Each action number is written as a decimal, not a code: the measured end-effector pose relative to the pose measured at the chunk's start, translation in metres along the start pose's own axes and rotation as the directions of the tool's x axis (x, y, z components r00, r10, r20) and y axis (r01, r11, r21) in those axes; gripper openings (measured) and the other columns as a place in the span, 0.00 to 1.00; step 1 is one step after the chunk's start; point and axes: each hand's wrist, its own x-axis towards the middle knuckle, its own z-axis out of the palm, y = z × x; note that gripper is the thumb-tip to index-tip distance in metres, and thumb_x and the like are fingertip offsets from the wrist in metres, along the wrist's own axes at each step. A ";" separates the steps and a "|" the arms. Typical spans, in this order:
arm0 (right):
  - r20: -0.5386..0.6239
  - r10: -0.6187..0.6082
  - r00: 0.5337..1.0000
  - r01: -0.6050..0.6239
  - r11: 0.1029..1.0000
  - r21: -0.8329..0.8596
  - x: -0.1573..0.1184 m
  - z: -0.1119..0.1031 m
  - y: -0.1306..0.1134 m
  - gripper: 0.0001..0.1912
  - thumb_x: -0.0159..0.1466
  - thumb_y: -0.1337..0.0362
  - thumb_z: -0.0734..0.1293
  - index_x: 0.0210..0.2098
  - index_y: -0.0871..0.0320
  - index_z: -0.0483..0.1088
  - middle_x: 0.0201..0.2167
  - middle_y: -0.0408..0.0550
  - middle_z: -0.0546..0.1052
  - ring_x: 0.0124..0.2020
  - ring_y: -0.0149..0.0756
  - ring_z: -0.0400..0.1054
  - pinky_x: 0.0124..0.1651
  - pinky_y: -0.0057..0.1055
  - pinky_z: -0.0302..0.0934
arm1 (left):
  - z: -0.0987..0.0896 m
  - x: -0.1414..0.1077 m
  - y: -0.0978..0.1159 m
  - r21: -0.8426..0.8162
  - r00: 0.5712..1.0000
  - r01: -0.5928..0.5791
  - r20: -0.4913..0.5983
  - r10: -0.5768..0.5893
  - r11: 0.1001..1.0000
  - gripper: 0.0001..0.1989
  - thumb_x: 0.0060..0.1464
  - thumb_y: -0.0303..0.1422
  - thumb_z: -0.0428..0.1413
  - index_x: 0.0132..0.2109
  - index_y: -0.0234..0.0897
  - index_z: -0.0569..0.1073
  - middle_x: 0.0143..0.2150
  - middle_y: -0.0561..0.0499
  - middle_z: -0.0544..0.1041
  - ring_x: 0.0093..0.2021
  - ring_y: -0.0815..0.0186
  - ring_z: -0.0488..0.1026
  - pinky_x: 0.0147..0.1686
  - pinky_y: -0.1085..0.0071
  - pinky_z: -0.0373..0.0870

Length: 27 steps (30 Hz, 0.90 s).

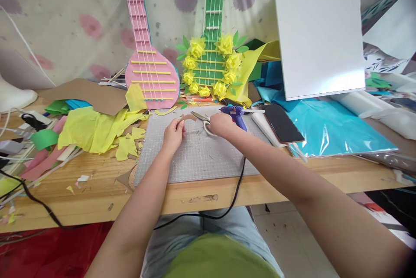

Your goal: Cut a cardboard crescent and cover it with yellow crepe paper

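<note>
Over the grey cutting mat (201, 165), my left hand (174, 134) is closed, with its thumb and finger pinched at the end of a small curved brown cardboard piece (189, 117). My right hand (221, 124) is closed at the handles of the scissors (200, 116), whose blades point left toward the cardboard. Part of the handle loops is hidden under my right hand. Just behind that hand lies a purple-blue glue gun (238, 115). A thin yellow curved strip (165, 111) rests at the mat's back left edge.
Pink (152, 74) and green (211, 63) paper instruments stand at the back. Yellow paper (87, 128) and scraps are heaped left. A black phone (282, 122), blue wrapped sheets (331, 126) and a white board (320, 39) are right. A black cable (238, 187) crosses the front edge.
</note>
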 end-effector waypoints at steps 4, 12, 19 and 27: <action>-0.154 0.011 0.988 0.014 0.987 0.160 -0.002 -0.001 0.007 0.19 0.56 0.60 0.64 0.45 0.63 0.70 0.45 0.63 0.73 0.44 0.47 0.68 0.40 0.36 0.60 | 0.003 -0.004 0.010 -0.014 0.995 0.076 0.061 -0.075 0.997 0.10 0.49 0.32 0.55 0.22 0.35 0.70 0.21 0.54 0.69 0.13 0.76 0.56 0.17 0.76 0.61; -0.330 -0.178 0.927 0.366 0.617 0.697 -0.001 0.028 -0.008 0.16 0.62 0.58 0.57 0.35 0.61 0.72 0.30 0.46 0.75 0.30 0.28 0.64 0.33 0.25 0.54 | 0.001 -0.008 0.022 -0.153 0.920 0.346 0.251 -0.302 0.926 0.13 0.48 0.40 0.56 0.27 0.32 0.74 0.24 0.50 0.70 0.16 0.76 0.58 0.15 0.76 0.63; -0.314 -0.249 0.916 0.396 0.441 0.806 -0.002 0.041 -0.008 0.14 0.60 0.58 0.58 0.31 0.62 0.70 0.25 0.42 0.71 0.26 0.26 0.60 0.31 0.24 0.52 | -0.006 -0.009 0.024 -0.084 0.820 0.479 0.399 -0.411 0.874 0.12 0.48 0.37 0.58 0.29 0.31 0.74 0.22 0.51 0.70 0.19 0.74 0.65 0.24 0.72 0.72; -0.283 -0.199 0.938 0.343 0.433 0.834 -0.004 0.042 -0.009 0.14 0.59 0.58 0.59 0.24 0.60 0.66 0.19 0.40 0.68 0.21 0.25 0.57 0.26 0.24 0.49 | 0.000 -0.007 0.033 0.089 0.918 0.335 0.192 -0.346 0.938 0.10 0.41 0.34 0.62 0.29 0.30 0.75 0.24 0.50 0.75 0.25 0.69 0.73 0.31 0.71 0.71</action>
